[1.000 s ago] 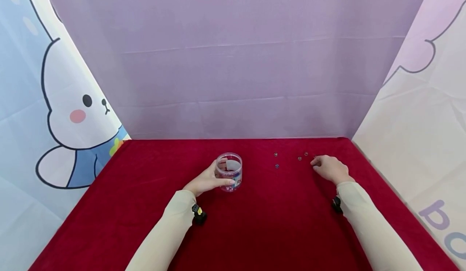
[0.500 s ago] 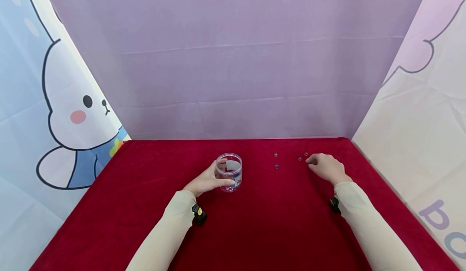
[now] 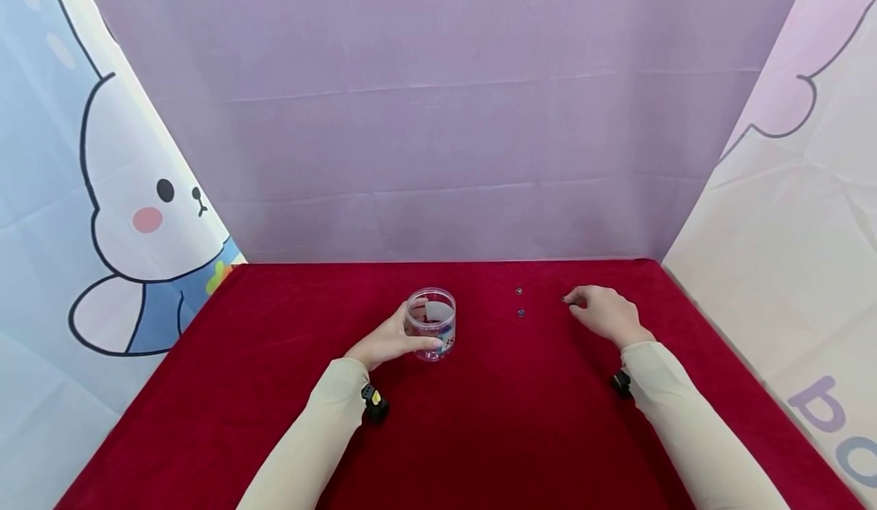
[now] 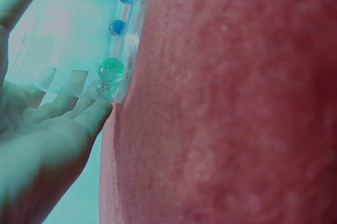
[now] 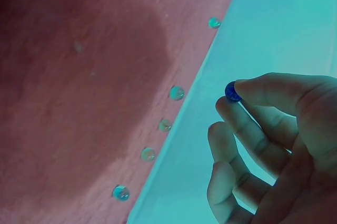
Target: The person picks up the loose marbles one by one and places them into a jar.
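Note:
My left hand (image 3: 390, 340) grips a clear plastic jar (image 3: 445, 316) around its side, with its open mouth facing up. Through the jar wall (image 4: 79, 18) in the left wrist view, several glass marbles show at the bottom, among them a blue marble (image 4: 117, 27) and a green marble (image 4: 111, 70). My right hand (image 3: 606, 316) is above the cloth to the right of the jar. Between thumb and forefinger it pinches a dark blue marble (image 5: 232, 91). Several marbles lie on the cloth in the right wrist view, including one clear bluish marble (image 5: 177, 93).
A red cloth (image 3: 479, 426) covers the table. Two marbles, a far marble (image 3: 518, 291) and a nearer marble (image 3: 521, 313), lie between jar and right hand. A lilac curtain (image 3: 445, 129) closes the back, and printed cloths hang on both sides.
The right hand has moved left with the pinched marble, and two marbles seen before beside it are now hidden in the head view. My left hand and the jar have stayed still.

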`<state>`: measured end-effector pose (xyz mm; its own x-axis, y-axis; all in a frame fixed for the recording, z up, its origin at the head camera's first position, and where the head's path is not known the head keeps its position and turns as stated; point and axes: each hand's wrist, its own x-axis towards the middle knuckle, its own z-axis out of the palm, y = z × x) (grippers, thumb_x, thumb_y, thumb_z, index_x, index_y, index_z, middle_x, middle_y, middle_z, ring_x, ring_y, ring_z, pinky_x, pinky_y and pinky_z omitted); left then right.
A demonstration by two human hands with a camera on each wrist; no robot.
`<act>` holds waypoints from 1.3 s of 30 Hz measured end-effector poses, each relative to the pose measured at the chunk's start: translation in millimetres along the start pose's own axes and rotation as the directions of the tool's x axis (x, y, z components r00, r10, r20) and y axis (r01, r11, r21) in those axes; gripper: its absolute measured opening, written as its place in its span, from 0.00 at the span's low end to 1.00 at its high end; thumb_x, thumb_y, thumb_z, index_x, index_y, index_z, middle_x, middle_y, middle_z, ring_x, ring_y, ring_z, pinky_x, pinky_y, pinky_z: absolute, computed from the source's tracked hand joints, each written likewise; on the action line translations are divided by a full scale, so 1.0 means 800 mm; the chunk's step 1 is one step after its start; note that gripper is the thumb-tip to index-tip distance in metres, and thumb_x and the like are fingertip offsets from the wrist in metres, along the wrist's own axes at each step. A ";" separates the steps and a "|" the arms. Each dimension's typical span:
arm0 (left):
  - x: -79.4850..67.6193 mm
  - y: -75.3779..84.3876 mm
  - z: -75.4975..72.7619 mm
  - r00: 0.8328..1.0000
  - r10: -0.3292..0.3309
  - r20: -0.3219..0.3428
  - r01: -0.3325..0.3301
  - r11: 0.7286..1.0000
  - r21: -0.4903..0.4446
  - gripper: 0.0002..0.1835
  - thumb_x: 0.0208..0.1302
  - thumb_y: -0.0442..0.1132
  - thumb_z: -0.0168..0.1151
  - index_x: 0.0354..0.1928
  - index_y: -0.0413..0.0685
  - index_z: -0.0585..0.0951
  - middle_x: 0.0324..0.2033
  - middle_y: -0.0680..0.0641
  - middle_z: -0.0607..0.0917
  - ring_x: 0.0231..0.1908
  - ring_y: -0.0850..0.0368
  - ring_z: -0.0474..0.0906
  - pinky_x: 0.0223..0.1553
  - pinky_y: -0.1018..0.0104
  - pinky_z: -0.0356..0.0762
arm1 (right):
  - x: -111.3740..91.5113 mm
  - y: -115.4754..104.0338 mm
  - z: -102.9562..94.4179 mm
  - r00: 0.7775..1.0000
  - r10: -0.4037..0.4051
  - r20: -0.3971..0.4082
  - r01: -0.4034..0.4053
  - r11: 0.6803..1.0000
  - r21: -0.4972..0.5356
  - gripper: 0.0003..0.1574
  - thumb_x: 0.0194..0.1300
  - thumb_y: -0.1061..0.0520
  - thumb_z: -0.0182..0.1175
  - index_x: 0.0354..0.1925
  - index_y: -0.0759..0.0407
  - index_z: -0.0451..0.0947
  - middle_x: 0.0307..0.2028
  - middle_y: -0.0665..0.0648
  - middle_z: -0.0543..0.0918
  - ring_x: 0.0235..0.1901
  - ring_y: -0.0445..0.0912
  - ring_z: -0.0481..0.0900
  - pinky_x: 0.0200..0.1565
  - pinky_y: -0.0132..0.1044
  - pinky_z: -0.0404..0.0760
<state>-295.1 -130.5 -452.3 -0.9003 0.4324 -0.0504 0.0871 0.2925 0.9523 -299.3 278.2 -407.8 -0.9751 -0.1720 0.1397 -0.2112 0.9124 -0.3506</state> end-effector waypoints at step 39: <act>-0.002 0.004 0.002 1.000 -0.011 0.000 0.011 1.000 0.002 0.49 0.59 0.48 0.75 0.76 0.56 0.54 0.62 0.46 0.72 0.61 0.48 0.71 0.58 0.50 0.74 | 0.007 -0.105 0.000 0.982 -0.156 -0.109 0.163 0.985 0.053 0.14 0.67 0.55 0.65 0.50 0.50 0.85 0.44 0.50 0.84 0.28 0.44 0.77 0.24 0.41 0.73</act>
<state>-293.0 -128.7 -449.9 -0.9010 0.4296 -0.0608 0.0785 0.2991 0.9510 -286.7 200.4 -377.6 -0.9170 -0.2712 0.2925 -0.3703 0.8515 -0.3713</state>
